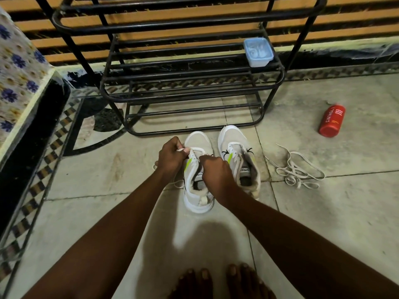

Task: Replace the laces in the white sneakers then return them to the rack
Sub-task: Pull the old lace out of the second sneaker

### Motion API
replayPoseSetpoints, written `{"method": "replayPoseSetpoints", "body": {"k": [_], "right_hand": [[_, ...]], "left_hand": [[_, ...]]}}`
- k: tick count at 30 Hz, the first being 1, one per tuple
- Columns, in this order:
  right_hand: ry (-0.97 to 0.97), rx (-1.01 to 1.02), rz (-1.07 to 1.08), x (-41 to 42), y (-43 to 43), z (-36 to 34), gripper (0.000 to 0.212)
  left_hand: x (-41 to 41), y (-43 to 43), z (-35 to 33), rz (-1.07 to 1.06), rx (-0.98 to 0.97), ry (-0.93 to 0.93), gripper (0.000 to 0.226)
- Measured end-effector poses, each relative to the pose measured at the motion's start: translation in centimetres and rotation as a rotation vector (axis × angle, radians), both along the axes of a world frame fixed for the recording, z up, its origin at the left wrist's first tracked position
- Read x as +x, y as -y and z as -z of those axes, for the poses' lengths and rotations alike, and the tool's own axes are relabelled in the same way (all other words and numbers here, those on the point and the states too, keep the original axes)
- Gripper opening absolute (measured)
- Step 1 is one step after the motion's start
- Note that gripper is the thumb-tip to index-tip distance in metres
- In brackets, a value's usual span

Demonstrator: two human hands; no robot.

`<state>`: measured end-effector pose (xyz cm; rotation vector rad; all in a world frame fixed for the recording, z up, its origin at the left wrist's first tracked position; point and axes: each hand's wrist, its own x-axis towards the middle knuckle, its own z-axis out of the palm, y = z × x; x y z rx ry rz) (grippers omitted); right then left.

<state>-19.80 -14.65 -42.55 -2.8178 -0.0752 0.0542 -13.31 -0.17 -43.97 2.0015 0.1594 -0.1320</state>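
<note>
While the sneaker stands on the floor before the rack for threading, your left hand pinches the lace and your right hand grips its eyelet edge steady.

I record left grip and right grip over the left sneaker on the floor, pinching its lace. Right sneaker: just right of the right grip. Rack: beyond both grips, a box on its shelf. Loose laces: farther right; bottle beyond them.
</note>
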Motion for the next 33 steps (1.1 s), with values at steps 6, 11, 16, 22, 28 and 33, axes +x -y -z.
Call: {"method": "replayPoseSetpoints", "body": {"k": [6,11,16,22,28,33], "right_hand": [[0.017,0.05,0.017,-0.1,-0.1,0.1,0.026],[0.057,0.119,0.056,-0.4,0.1,0.2,0.027],[0.035,0.095,0.061,-0.2,0.0,0.4,0.03],[0.019,0.063,0.032,0.1,-0.4,0.4,0.037],[0.011,0.025,0.035,-0.1,-0.8,0.1,0.033],[0.024,-0.015,0.04,-0.1,-0.8,0.0,0.028]], "left_hand": [[0.0,1.2,1.0,-0.179,0.074,-0.083,0.024],[0.2,1.0,0.1,-0.163,-0.287,-0.114,0.034],[0.4,0.4,-1.5,-0.286,-0.843,-0.342,0.032],[0.5,-0.1,-0.7,-0.448,-1.246,-0.369,0.024],[0.9,1.1,-0.7,-0.243,-0.477,-0.155,0.018],[0.2,0.9,-0.6,0.169,0.318,0.128,0.032]]}}
